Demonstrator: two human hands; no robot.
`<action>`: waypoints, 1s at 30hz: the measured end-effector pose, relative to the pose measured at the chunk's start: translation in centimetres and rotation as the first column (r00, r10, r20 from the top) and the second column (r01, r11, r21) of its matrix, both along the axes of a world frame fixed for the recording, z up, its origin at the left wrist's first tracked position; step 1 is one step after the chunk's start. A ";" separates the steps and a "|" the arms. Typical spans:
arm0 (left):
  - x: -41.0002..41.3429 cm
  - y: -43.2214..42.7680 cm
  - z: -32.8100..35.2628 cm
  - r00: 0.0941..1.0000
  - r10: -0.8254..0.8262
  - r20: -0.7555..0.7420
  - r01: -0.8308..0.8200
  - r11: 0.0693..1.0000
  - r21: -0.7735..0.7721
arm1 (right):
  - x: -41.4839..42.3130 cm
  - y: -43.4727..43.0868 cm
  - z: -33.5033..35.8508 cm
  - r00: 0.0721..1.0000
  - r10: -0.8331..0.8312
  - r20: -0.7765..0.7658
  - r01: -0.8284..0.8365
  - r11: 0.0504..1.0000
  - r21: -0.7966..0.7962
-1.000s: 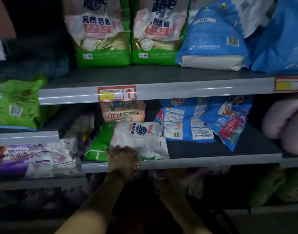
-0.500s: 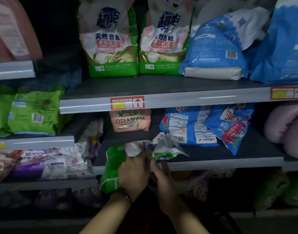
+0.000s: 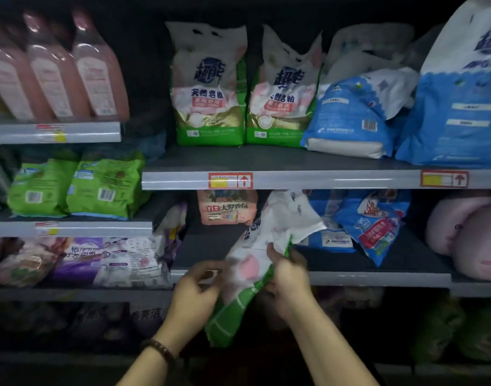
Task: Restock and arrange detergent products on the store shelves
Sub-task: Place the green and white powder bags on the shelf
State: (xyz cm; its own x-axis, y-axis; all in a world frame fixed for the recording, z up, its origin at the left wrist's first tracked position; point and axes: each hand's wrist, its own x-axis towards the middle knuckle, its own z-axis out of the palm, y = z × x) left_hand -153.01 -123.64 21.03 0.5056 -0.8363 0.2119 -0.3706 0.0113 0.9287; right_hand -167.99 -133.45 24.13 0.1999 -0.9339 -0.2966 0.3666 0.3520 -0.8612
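grip noted: right hand (image 3: pixel 288 285) clamps detergent bag (image 3: pixel 252 264) at its right edge, thumb across the front; left hand (image 3: pixel 197 292) curls at the left edge, hold unclear. bag hangs tilted before middle shelf (image 3: pixel 378 277). judged soft, slumping, slick; support the green base.

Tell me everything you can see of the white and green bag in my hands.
The bag is soft, creased plastic: white above with blue print and a pink patch, green at the bottom. It is tilted, top toward the upper right, green end hanging lower left, in front of the middle shelf edge. The right hand grips its right side, thumb on the front; the left hand holds its left edge.
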 end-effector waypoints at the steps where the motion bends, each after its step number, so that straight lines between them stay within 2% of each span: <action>1: 0.6 0.4 0.1 0.998 0.012 -0.054 -0.011 1.000 0.020 | -0.6 0.6 1.4 1.000 0.031 -0.002 -0.031 0.999 -0.038; 4: 1.0 1.3 -0.3 0.957 -0.022 -0.289 0.048 0.995 0.083 | -2.8 1.9 5.1 0.991 0.127 -0.050 -0.134 0.979 -0.153; 5: 0.7 1.7 -0.3 0.946 -0.050 -0.321 0.084 0.992 0.095 | -3.7 2.3 6.1 0.983 0.163 -0.084 -0.176 0.967 -0.185; 7: 0.1 2.4 -0.5 0.905 -0.146 -0.399 0.205 0.973 0.109 | -5.0 3.0 8.1 0.963 0.224 -0.147 -0.254 0.939 -0.230; 9: -0.4 2.7 -0.2 0.825 -0.281 -0.491 0.359 0.931 0.070 | -6.0 4.0 10.4 0.947 0.275 -0.167 -0.312 0.910 -0.272; 11: -0.7 3.4 0.7 0.708 -0.292 -0.643 0.427 0.902 0.061 | -6.7 5.3 13.2 0.942 0.308 -0.135 -0.336 0.882 -0.332; 13: -0.5 4.4 1.3 0.620 -0.331 -0.711 0.478 0.879 0.007 | -7.2 6.1 16.2 0.945 0.309 -0.111 -0.326 0.849 -0.416; 15: -1.5 5.4 4.3 0.419 -0.464 -0.781 0.471 0.846 -0.250 | -7.3 6.2 18.9 0.951 0.284 -0.118 -0.305 0.816 -0.491; 16: -2.3 6.1 6.8 0.332 -0.489 -0.807 0.469 0.828 -0.308 | -7.2 6.1 20.1 0.954 0.270 -0.127 -0.296 0.803 -0.518; 18: -2.5 6.7 10.1 0.454 -0.398 -0.797 0.442 0.877 -0.187 | -7.2 5.5 22.1 0.957 0.224 -0.186 -0.290 0.779 -0.555; 19: -2.7 6.9 11.3 0.546 -0.359 -0.757 0.361 0.916 -0.174 | -7.2 4.9 22.8 0.953 0.185 -0.239 -0.292 0.768 -0.569; 22: -2.6 6.0 13.3 0.687 -0.272 -0.674 0.203 0.962 -0.182 | -7.6 2.5 23.7 0.918 0.147 -0.369 -0.340 0.771 -0.538; 25: -2.1 4.6 13.9 0.742 -0.127 -0.659 0.014 0.984 -0.175 | -8.6 0.4 22.7 0.825 0.158 -0.543 -0.467 0.732 -0.497; 28: -0.9 2.8 14.9 0.738 -0.082 -0.670 -0.042 0.985 -0.167 | -9.2 -0.1 20.3 0.637 0.171 -0.751 -0.657 0.629 -0.415; 30: 0.2 1.7 16.1 0.739 -0.086 -0.668 -0.040 0.985 -0.171 | -8.7 -0.6 19.1 0.637 0.191 -0.747 -0.680 0.597 -0.427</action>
